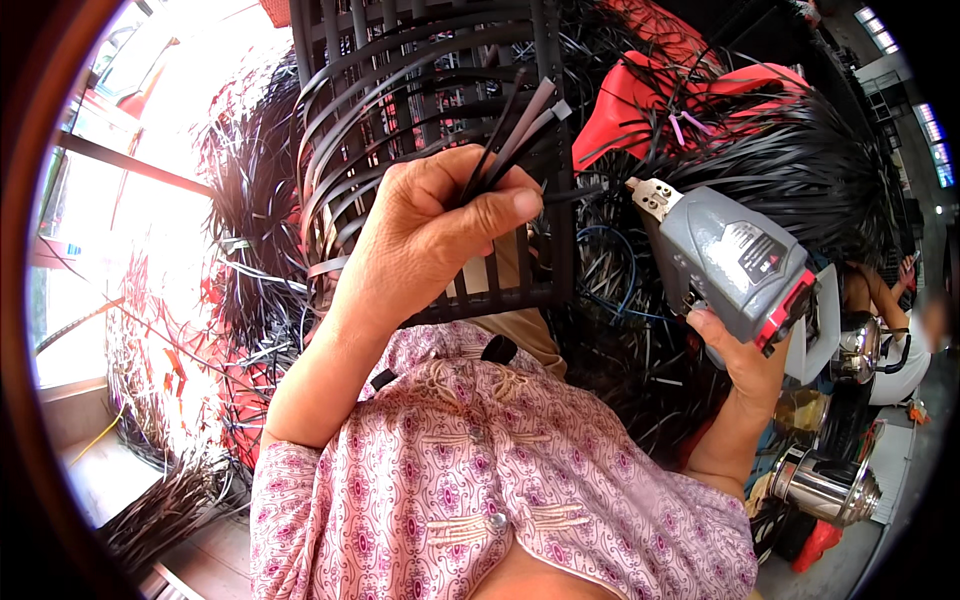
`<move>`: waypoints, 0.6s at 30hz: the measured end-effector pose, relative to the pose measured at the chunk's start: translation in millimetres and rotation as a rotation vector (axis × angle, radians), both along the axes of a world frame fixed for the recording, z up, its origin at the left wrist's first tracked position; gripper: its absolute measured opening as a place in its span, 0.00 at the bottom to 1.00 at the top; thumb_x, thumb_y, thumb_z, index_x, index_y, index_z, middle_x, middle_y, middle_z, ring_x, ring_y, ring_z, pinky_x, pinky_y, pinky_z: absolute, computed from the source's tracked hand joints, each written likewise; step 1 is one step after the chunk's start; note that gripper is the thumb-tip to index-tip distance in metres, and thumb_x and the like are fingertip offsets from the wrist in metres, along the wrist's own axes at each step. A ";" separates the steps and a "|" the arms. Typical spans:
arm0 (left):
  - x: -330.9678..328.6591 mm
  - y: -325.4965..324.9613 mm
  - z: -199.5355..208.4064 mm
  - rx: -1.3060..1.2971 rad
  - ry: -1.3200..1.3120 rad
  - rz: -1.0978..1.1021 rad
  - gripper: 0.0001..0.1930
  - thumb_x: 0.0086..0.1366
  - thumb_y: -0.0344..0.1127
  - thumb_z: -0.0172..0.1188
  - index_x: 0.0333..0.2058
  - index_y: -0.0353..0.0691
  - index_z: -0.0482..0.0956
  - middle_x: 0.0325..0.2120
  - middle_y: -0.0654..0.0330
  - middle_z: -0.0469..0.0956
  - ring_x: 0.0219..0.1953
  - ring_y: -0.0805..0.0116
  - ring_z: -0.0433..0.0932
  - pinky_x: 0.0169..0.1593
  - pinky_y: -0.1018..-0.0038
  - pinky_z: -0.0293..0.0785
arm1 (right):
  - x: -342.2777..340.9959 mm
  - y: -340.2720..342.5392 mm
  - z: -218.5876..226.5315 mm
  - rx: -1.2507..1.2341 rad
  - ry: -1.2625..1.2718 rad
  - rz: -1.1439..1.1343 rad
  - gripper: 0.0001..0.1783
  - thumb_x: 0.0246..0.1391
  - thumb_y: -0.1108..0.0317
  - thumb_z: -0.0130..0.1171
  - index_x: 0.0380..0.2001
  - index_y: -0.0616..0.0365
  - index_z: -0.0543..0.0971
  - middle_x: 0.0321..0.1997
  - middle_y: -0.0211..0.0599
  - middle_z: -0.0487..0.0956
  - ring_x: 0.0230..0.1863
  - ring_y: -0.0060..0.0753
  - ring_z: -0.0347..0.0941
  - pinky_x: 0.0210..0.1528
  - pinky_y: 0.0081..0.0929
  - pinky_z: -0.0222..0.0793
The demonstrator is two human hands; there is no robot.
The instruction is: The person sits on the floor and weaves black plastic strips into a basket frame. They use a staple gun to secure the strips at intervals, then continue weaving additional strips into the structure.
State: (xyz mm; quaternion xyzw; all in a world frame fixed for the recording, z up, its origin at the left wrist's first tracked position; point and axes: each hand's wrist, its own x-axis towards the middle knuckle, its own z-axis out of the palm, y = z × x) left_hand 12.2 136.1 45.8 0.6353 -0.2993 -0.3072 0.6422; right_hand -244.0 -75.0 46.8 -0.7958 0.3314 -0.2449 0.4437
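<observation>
Dark strips point(526, 126): flat, narrow and glossy, black to brownish-gray, fanned upward with their cut ends free; they are in the left hand, in front of the black frame.
Left hand point(435, 215): thumb and fingers pinched together on the strips, the back of the hand turned to view.
Gray tool point(735, 255): a bulky gray casing with a pale metal nose, a dark label and a red-and-black end; it tilts with its nose toward the left hand, near it.
Right hand point(745, 360): wrapped around the tool from below, thumb forward; the other fingers are mostly hidden.
Black frame point(562, 245): slatted and dark, its lower edge close to the person's lap; the left hand covers part of it.
Curved bands point(400, 48): long black loops bowing across the frame's slats and out past its left side.
Left heap point(250, 190): tangled black strips, washed out by glare.
Red sheeting point(603, 110): crumpled, partly under a black bundle point(800, 155) with a pink tie point(678, 130).
Metal vessels: a shiny kettle point(858, 345) and a silver pot point(825, 487), at right.
Co-worker point(903, 365): far right, in a pale top.
</observation>
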 end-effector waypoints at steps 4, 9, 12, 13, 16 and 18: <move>-2.2 -0.2 5.0 0.043 0.028 -0.005 0.15 0.68 0.44 0.61 0.36 0.36 0.80 0.23 0.68 0.75 0.23 0.82 0.72 0.28 0.84 0.67 | -4.1 -4.8 -3.7 -0.053 0.033 0.010 0.35 0.39 0.77 0.77 0.53 0.63 0.74 0.47 0.35 0.79 0.44 0.26 0.75 0.47 0.26 0.73; -3.5 0.0 7.3 0.046 0.087 -0.047 0.14 0.71 0.42 0.56 0.37 0.34 0.79 0.22 0.66 0.76 0.20 0.81 0.73 0.25 0.84 0.68 | -5.4 -6.3 -7.2 -0.077 0.013 0.015 0.34 0.39 0.77 0.77 0.53 0.64 0.74 0.45 0.34 0.79 0.43 0.26 0.76 0.46 0.27 0.74; -2.7 1.6 5.2 0.029 0.098 -0.057 0.12 0.70 0.38 0.57 0.38 0.34 0.79 0.22 0.65 0.78 0.20 0.80 0.74 0.25 0.82 0.69 | -7.4 -7.6 -8.6 -0.104 0.063 0.003 0.34 0.39 0.77 0.76 0.52 0.64 0.74 0.44 0.34 0.80 0.42 0.26 0.76 0.46 0.27 0.74; -3.0 1.3 3.5 0.023 0.102 -0.057 0.11 0.70 0.37 0.58 0.38 0.33 0.79 0.22 0.65 0.78 0.20 0.79 0.75 0.25 0.82 0.70 | -6.0 -6.9 -6.1 -0.100 0.073 0.001 0.34 0.38 0.77 0.76 0.52 0.64 0.74 0.44 0.34 0.80 0.42 0.26 0.76 0.46 0.27 0.74; -4.5 0.1 7.6 0.042 0.131 -0.045 0.10 0.68 0.35 0.60 0.38 0.32 0.79 0.22 0.64 0.79 0.20 0.79 0.76 0.26 0.82 0.70 | -7.1 -7.8 -6.4 -0.107 0.087 0.002 0.34 0.38 0.77 0.77 0.52 0.64 0.74 0.44 0.34 0.80 0.42 0.26 0.76 0.46 0.27 0.74; -4.4 -0.4 8.6 0.052 0.146 -0.046 0.09 0.66 0.34 0.61 0.37 0.32 0.80 0.23 0.64 0.79 0.20 0.79 0.76 0.26 0.82 0.70 | -7.1 -7.9 -6.2 -0.109 0.076 0.011 0.35 0.38 0.76 0.77 0.52 0.64 0.74 0.45 0.34 0.79 0.43 0.26 0.76 0.47 0.27 0.74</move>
